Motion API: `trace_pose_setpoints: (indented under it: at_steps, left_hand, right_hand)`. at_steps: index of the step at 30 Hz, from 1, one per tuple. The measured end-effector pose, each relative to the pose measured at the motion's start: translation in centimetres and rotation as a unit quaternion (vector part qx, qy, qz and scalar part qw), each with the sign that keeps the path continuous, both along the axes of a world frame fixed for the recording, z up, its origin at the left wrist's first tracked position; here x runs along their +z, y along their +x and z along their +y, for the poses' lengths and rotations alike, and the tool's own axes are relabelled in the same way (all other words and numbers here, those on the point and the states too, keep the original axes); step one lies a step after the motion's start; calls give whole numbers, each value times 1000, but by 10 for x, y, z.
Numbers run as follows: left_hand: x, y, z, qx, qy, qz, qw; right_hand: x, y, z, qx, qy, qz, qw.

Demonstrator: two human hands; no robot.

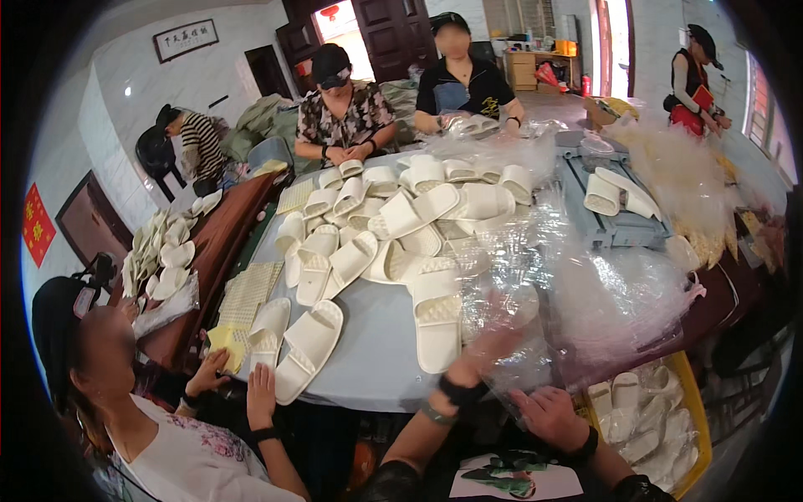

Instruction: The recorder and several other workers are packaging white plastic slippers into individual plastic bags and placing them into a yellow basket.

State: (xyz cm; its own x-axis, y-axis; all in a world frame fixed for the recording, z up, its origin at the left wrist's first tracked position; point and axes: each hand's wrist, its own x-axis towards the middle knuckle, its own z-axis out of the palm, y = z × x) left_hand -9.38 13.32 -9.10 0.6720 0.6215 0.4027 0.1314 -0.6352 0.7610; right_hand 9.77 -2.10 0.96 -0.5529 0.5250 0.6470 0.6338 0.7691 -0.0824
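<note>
My left hand (493,339) reaches up to a clear plastic bag (523,356), and its fingers are blurred behind the film. Whether a slipper is inside that bag is hard to make out through the glare. Lower down, my right hand (552,416) is closed on the bag's near edge. Just left of my left hand, a single cream slipper (437,326) lies lengthwise on the grey table (368,368). Beyond it spreads a large heap of cream slippers (401,213).
A yellow crate (703,448) of bagged slippers stands low at my right. Loose clear bags (615,305) cover the table's right side, near a grey box (619,230). At left, a co-worker's hand (261,389) touches a pair of slippers (309,347). Two people sit opposite.
</note>
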Motion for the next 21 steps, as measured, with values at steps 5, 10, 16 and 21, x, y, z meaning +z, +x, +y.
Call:
trace_pose_setpoints:
  at_steps: [5,10,16,21]
  left_hand:
    - [75,-71,-62,443,-77,-126,884]
    - [153,-52,-108,480,127,-43,867]
    - [143,-16,-97,374,103,153,909]
    - [104,-25,-89,386,158,145,897]
  right_hand:
    - [2,-17,28,19,-22,-1,1000]
    - [-23,-48,53,21,-20,1,1000]
    - [-44,-69,59,58,12,-26,998]
    - [-50,-63,43,77,-26,-21,997]
